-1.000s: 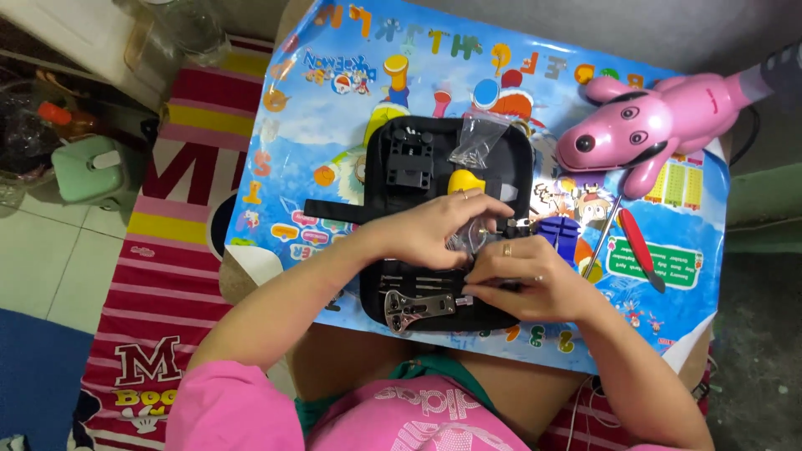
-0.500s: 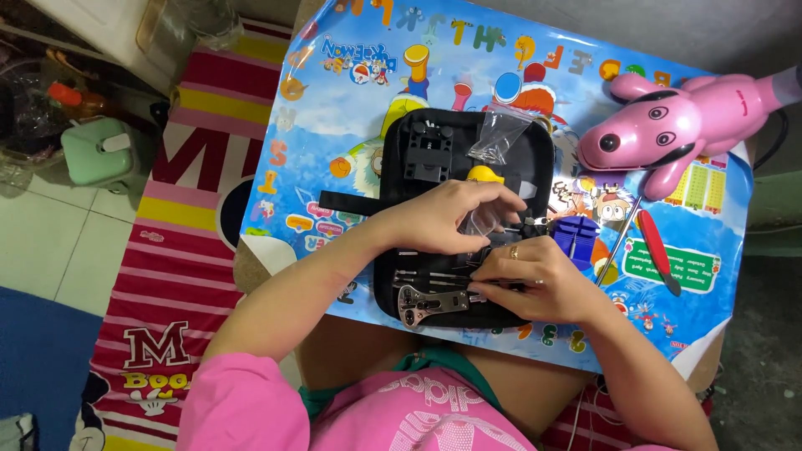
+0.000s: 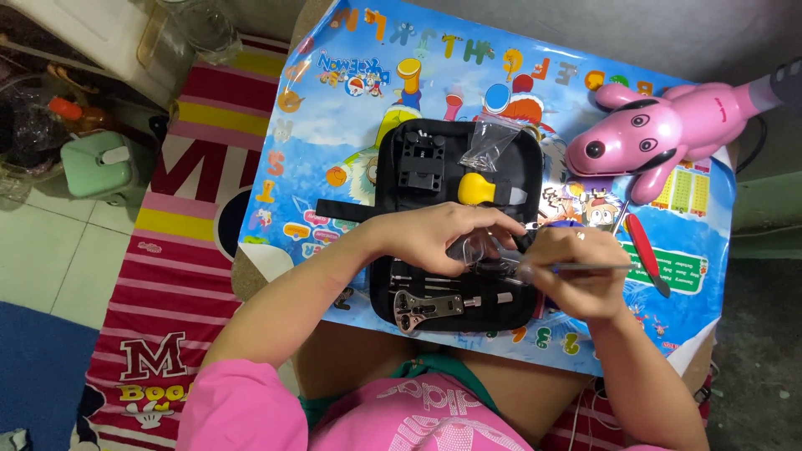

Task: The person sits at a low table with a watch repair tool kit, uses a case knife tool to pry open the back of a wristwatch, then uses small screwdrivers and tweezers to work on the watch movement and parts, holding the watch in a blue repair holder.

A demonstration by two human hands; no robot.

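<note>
Right hand (image 3: 576, 280) pinches a thin metal tool (image 3: 585, 267), its tip toward the small clear bag (image 3: 474, 248) gripped by the left hand (image 3: 443, 238) over the open black tool case (image 3: 455, 225) on the table (image 3: 334, 108). Picking at the bag seems underway; steady aim matters.

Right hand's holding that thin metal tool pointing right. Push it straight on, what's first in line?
Probably the red-handled screwdriver lying just past the tool tip held by the right hand; height above the mat is unclear, so it might pass over.
</note>
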